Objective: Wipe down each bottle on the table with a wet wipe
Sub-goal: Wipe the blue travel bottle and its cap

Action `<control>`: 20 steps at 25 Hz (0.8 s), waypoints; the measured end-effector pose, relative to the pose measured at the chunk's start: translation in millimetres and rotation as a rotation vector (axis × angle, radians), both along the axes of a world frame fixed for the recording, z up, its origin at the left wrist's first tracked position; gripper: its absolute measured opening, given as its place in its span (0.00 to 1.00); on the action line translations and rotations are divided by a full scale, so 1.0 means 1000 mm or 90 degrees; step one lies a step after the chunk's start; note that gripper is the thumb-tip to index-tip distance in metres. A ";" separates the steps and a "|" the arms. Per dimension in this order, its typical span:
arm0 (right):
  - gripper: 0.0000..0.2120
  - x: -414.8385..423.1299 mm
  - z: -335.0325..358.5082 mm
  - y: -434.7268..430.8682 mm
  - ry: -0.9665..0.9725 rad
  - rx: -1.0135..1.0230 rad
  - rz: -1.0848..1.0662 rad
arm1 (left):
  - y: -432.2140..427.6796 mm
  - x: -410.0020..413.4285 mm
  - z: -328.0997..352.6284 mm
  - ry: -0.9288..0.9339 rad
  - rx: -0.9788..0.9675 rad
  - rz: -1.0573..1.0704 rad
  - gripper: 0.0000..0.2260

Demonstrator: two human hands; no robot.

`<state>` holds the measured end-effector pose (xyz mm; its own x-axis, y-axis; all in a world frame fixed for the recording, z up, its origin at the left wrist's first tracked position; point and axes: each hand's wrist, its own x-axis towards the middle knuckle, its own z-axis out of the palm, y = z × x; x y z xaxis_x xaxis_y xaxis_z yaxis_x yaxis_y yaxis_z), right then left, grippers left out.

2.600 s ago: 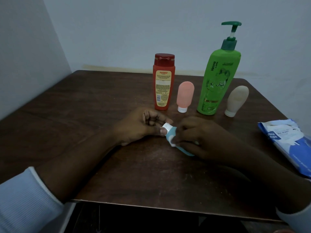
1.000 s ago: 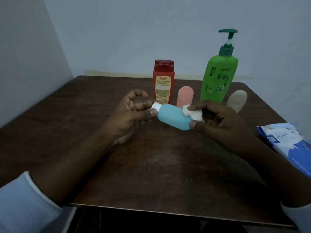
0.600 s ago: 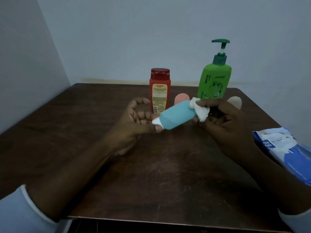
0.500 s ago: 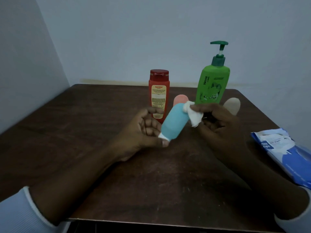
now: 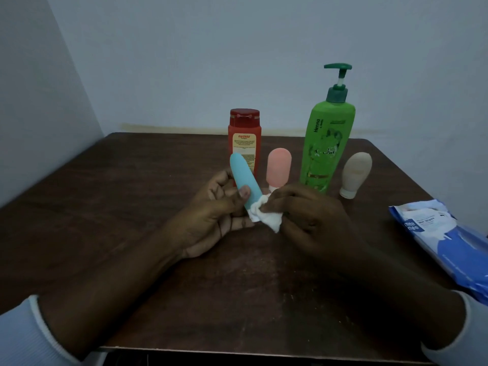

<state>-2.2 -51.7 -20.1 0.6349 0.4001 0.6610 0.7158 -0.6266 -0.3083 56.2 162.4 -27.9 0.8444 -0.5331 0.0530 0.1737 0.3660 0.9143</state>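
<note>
My left hand (image 5: 214, 215) grips a small blue squeeze bottle (image 5: 243, 178), held cap-down and tilted with its rounded end up and to the left. My right hand (image 5: 309, 220) pinches a crumpled white wet wipe (image 5: 266, 216) against the bottle's lower cap end. Behind stand a red bottle (image 5: 244, 133), a pink squeeze bottle (image 5: 278, 167), a tall green pump bottle (image 5: 326, 143) and a beige squeeze bottle (image 5: 355, 174), all upright on the dark wooden table (image 5: 132, 207).
A blue and white pack of wet wipes (image 5: 449, 241) lies at the table's right edge. Walls close off the left side and the back. The table's front edge runs near my forearms.
The blue bottle has swung from lying sideways to standing cap-down with its rounded end up. The wipe has gone from the bottle's rounded end to its cap end.
</note>
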 end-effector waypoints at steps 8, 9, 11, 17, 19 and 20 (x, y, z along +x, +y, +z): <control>0.14 -0.002 0.002 -0.008 -0.074 0.078 -0.103 | 0.008 0.006 -0.002 0.102 -0.047 -0.145 0.24; 0.15 -0.002 0.003 -0.008 -0.082 0.090 -0.117 | 0.008 0.005 -0.003 0.102 -0.045 -0.181 0.24; 0.17 -0.003 0.003 -0.005 -0.053 0.069 -0.105 | 0.005 0.002 -0.006 0.088 -0.039 -0.232 0.22; 0.13 -0.007 -0.003 0.007 -0.210 -0.213 0.010 | 0.004 0.003 -0.010 0.092 -0.046 -0.203 0.20; 0.14 -0.002 -0.001 0.000 -0.218 -0.213 -0.008 | 0.004 0.006 -0.011 0.080 -0.038 -0.215 0.21; 0.14 0.002 0.001 -0.006 -0.209 -0.174 -0.051 | 0.003 0.005 -0.011 0.071 -0.037 -0.229 0.21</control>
